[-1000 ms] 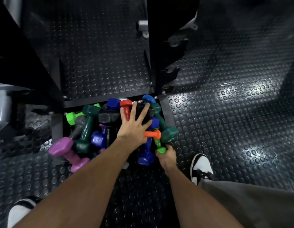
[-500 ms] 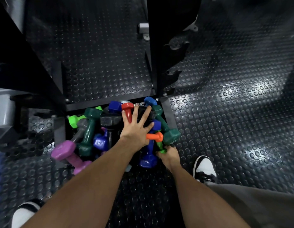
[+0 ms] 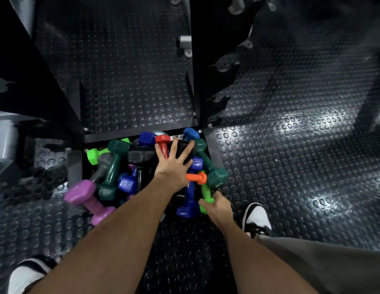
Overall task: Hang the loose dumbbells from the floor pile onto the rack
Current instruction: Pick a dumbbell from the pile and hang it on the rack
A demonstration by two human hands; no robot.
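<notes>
A pile of coloured dumbbells lies on the floor at the foot of the black rack (image 3: pixel 197 85). My left hand (image 3: pixel 174 166) rests flat on the pile with fingers spread, over a black dumbbell (image 3: pixel 140 155) and beside a red dumbbell (image 3: pixel 163 143). My right hand (image 3: pixel 216 205) is closed around the near end of a light green dumbbell (image 3: pixel 206 193) at the pile's right edge. An orange dumbbell (image 3: pixel 196 177), a dark green dumbbell (image 3: pixel 210 168), blue dumbbells (image 3: pixel 188 200) and a purple dumbbell (image 3: pixel 87 198) lie around them.
The rack's notched side plate (image 3: pixel 222 98) rises to the right of its post. Black studded rubber floor (image 3: pixel 291 166) surrounds the pile. My shoes stand at the right (image 3: pixel 257 219) and lower left (image 3: pixel 27 276). A grey machine part (image 3: pixel 4 141) sits at the far left.
My right hand has slid slightly forward along the light green dumbbell and tightened on it. My left hand stays spread on the pile.
</notes>
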